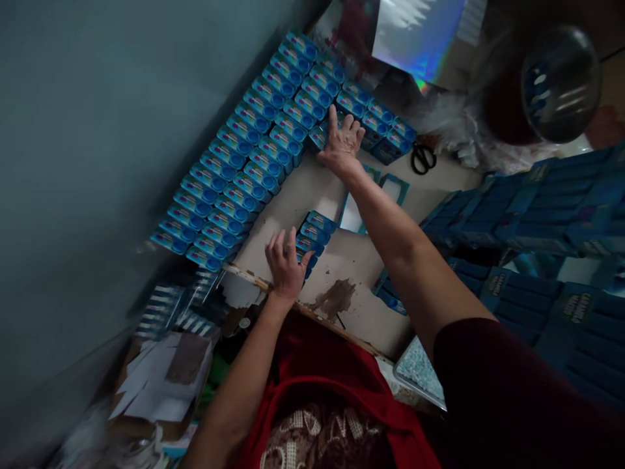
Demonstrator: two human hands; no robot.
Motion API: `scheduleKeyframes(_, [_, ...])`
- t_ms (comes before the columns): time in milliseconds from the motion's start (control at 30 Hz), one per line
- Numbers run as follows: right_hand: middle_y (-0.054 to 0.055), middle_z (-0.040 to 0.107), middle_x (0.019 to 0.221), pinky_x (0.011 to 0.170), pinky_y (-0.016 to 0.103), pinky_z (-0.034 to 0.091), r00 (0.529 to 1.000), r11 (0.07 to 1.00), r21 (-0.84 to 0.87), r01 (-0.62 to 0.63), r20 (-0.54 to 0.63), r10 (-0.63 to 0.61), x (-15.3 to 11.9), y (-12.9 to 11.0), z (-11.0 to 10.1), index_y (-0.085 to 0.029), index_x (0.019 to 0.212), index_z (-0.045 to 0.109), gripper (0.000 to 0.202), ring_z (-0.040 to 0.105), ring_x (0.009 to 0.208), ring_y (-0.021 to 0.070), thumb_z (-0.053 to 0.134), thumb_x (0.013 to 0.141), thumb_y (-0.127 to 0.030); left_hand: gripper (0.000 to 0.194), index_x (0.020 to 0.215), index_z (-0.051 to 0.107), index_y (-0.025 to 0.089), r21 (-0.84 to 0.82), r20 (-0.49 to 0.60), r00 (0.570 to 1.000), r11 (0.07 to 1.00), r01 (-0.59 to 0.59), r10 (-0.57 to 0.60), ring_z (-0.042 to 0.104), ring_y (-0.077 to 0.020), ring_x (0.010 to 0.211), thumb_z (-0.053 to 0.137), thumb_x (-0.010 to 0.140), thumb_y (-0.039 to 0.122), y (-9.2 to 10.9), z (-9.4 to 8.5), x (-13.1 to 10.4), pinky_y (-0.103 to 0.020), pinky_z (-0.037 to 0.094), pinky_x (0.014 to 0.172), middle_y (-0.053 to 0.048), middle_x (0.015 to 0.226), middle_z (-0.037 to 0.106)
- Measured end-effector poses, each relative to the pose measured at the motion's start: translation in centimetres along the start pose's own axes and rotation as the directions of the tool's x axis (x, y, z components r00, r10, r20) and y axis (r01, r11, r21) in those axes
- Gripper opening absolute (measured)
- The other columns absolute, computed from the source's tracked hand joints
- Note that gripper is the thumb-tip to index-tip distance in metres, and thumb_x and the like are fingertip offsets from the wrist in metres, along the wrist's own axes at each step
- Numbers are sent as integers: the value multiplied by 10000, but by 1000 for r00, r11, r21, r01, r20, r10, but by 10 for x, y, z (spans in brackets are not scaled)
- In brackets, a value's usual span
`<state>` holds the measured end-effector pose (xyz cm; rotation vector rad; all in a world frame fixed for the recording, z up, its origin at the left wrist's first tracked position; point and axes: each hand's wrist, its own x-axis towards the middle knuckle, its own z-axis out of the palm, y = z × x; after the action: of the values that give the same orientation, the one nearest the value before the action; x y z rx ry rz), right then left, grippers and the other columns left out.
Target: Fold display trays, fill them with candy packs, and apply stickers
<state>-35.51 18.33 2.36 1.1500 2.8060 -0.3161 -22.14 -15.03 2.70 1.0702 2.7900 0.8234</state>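
My right hand reaches to the far part of the table with its fingers spread. It rests on or against a small blue pack at the inner corner of the stacked rows; the palm side is hidden. Many similar small blue packs with round blue ends stand in long rows along the wall. My left hand is open, fingers apart, beside a short row of blue packs. Its thumb is close to that row, but I cannot tell whether it touches.
Black-handled scissors and open blue-edged trays lie on the table. Stacked dark blue cartons rise at right. A clear container stands at upper right; a tray of pale bits sits near the front edge.
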Motion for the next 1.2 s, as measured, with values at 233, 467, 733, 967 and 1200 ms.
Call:
scheduleKeyframes(233, [204,449,1581,1233,781,310,962,961,127,244,-153,-225,-46,75,-41,-222,1717,306,1070,438,1493,478,753,867,-692,513,1563,605,232,-214,284,860,902,-375,425,610,-275,1457,461,1081,129,100,52,4,-499,424,1298,-145,1453,706])
scheduleKeyframes(467, [192,499,1514,1203,619,458,937,899,266,348,-142,-320,-121,180,-29,-218,1661,430,1157,518,1412,435,821,727,-779,368,1351,734,179,-2,643,743,971,-241,186,613,-312,1270,464,1104,215,111,121,70,-482,448,1147,-171,1325,692])
scheduleKeyframes(733, [188,471,1615,1257,590,372,942,939,102,329,37,-335,-108,170,-37,-259,1663,462,1123,463,1487,443,944,654,-365,411,1330,764,147,-84,550,809,978,-193,207,656,-290,1156,409,1134,218,101,120,60,-434,515,985,-164,1322,713])
scheduleKeyframes(967, [207,447,1662,1295,592,344,964,967,79,241,100,-248,-110,160,-37,-242,1689,443,1192,439,1528,430,948,610,-204,365,1347,784,223,-91,600,790,991,-93,130,678,-391,1264,559,1061,195,101,125,61,-551,568,1022,-214,1424,696])
scheduleKeyframes(1200, [344,307,1741,1254,737,234,960,958,105,265,69,-273,-101,150,-29,-111,1685,448,1015,216,1666,489,847,838,-503,495,1503,656,177,2,554,822,987,-159,131,493,-414,1564,563,1023,102,129,115,46,-602,535,1182,-220,1612,585])
